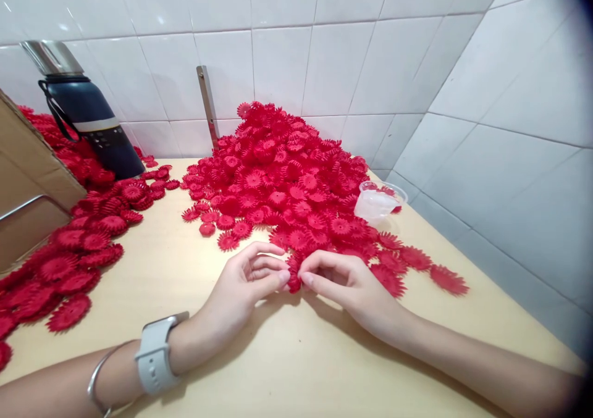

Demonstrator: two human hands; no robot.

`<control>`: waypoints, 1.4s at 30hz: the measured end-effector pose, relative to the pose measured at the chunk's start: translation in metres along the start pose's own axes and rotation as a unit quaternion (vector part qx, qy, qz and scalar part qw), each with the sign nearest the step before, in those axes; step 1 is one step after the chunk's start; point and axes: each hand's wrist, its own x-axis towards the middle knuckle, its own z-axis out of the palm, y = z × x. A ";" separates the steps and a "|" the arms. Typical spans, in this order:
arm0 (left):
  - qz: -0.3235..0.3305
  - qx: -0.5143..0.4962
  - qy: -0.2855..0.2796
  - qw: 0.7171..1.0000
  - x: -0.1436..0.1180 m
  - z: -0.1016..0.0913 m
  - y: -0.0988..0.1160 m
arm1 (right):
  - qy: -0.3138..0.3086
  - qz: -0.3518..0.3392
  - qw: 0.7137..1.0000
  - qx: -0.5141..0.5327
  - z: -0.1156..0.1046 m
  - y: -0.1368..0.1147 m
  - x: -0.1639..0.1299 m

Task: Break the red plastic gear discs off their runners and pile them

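Note:
My left hand (243,285) and my right hand (345,282) meet at the front of the table, thumbs and fingertips pinching the same small red plastic flower piece (293,274) between them. Right behind my hands rises a big heap of red flower pieces (282,171) against the tiled wall. My left wrist wears a white watch (155,353) and a thin bangle.
A second spread of red flower pieces (78,251) lies along the left, beside a cardboard box (28,183). A dark flask (88,121) stands at the back left. A small clear plastic cup (377,202) sits at the heap's right edge. Wooden tabletop (287,356); tiled walls behind and right.

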 end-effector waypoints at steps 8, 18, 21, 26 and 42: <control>0.009 -0.003 -0.008 1.000 -0.001 -0.001 -0.001 | -0.003 0.002 1.000 -0.001 0.002 0.002 0.002; 0.020 0.004 -0.031 0.999 0.001 -0.001 -0.003 | -0.021 0.001 1.000 -0.010 0.000 0.002 0.001; 0.008 0.003 -0.015 1.000 0.000 -0.001 -0.002 | -0.017 -0.002 1.000 -0.019 0.000 0.001 0.001; 0.004 -0.011 -0.005 1.000 0.001 -0.001 -0.001 | -0.004 0.011 1.000 -0.028 0.001 0.000 0.002; 0.028 0.025 -0.073 0.997 0.002 -0.003 -0.009 | -0.026 -0.012 0.999 -0.019 0.001 0.004 0.000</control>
